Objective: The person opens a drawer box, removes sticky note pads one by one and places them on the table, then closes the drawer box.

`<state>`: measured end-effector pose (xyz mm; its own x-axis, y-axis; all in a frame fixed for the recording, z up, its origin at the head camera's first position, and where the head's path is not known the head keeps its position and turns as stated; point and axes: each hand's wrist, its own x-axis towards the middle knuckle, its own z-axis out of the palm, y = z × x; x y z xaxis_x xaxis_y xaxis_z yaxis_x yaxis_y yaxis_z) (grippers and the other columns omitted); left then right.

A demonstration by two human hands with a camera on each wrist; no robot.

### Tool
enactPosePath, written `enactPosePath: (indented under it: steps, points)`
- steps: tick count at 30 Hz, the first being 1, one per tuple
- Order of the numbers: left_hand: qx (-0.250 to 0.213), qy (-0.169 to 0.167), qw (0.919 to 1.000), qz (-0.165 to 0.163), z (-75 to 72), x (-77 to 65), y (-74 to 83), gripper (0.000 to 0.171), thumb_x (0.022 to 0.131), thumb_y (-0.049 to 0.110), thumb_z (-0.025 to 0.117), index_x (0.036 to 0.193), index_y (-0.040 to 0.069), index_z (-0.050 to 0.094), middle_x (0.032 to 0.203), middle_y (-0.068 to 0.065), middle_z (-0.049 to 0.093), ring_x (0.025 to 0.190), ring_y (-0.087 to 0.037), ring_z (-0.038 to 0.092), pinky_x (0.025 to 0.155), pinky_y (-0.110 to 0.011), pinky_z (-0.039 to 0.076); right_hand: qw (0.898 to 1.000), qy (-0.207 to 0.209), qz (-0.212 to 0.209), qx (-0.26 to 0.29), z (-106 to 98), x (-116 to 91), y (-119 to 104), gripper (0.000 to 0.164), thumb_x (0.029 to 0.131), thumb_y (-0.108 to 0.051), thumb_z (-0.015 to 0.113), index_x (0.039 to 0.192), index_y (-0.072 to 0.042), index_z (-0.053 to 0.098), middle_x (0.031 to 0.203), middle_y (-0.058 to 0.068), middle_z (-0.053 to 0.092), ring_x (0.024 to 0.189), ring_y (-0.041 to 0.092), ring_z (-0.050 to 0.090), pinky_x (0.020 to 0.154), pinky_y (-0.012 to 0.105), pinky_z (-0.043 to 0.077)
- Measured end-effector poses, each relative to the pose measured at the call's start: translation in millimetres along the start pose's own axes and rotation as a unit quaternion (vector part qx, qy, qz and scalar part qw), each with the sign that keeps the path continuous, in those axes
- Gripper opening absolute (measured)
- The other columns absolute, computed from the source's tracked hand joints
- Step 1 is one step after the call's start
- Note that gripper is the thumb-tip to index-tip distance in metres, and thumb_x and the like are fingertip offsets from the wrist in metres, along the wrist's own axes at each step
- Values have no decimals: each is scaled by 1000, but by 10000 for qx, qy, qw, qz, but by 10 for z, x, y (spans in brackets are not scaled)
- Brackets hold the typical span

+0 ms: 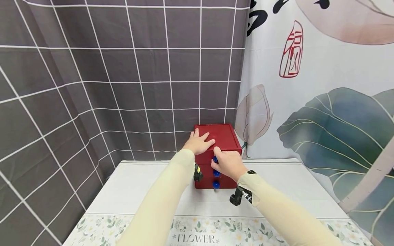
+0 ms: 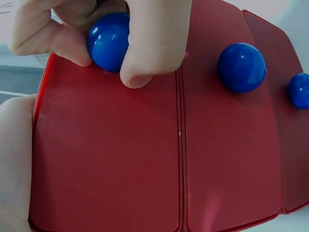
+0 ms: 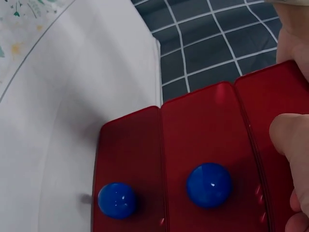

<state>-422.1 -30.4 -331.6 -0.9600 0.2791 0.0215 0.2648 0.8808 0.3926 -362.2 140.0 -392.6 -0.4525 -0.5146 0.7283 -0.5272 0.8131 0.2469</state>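
Note:
A small red drawer cabinet [image 1: 203,177] stands on the table, with three drawers one above another and a round blue knob on each. My left hand [image 1: 198,143] rests on the cabinet's top with its fingers spread. At the top drawer, my right hand [image 1: 229,163] pinches the upper blue knob [image 2: 108,42] between thumb and fingers; the left wrist view shows this closely. The middle knob [image 3: 209,185] and the bottom knob [image 3: 117,200] are untouched by either hand. All the drawer fronts appear flush with the cabinet.
The white table [image 1: 138,184] has a floral strip with the word FLOWER along its near side. Behind the cabinet hangs a dark grid-patterned cloth [image 1: 147,95]. A white cloth with a lotus print [image 1: 332,119] hangs at the right.

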Motion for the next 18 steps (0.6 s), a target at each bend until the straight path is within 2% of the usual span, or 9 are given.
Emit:
enactPosePath:
  steps: [10,18]
  points:
    - [20,-26,10000,-86,51,43,-15,71,99,66,40,160,33,30,170,-15,3,155,-40,2,119,-62,20,9987,-469,188,97,-67,-43,-55,32,82,-26,77,84,-14,47,49,-9,44,37,5,41,40,19,41]
    - [-49,19,10000,-10,9,11,-10,71,98,66,40,160,31,31,169,-16,4,155,-40,3,119,-61,22,9996,-269,115,-46,-117,-84,-89,34,80,-28,78,84,-14,48,51,-7,50,38,8,46,43,23,48]
